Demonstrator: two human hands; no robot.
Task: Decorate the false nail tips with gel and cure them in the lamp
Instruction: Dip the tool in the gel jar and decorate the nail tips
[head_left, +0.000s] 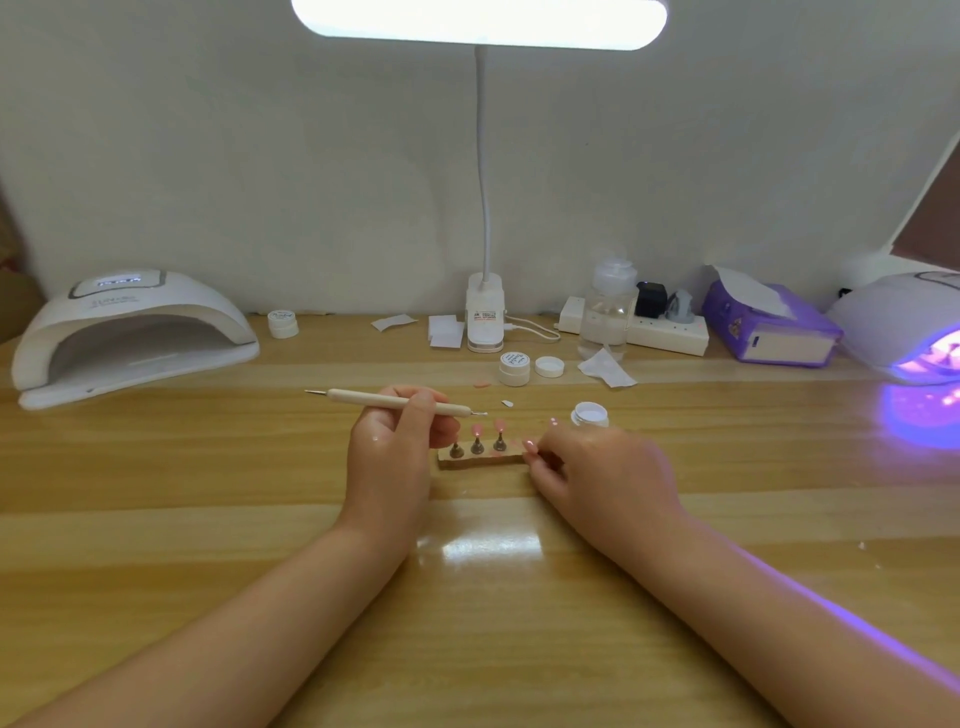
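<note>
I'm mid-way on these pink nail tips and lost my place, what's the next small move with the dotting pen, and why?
Probably lower the dotting pen tip onto the nearest pink nail tip. The left hand grips the pen with its point just above the tips, while the right hand steadies the wooden holder. The open gel jar sits close by.

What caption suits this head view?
Left hand holds wooden dotting tool; right hand steadies wooden nail-tip stand.
</note>
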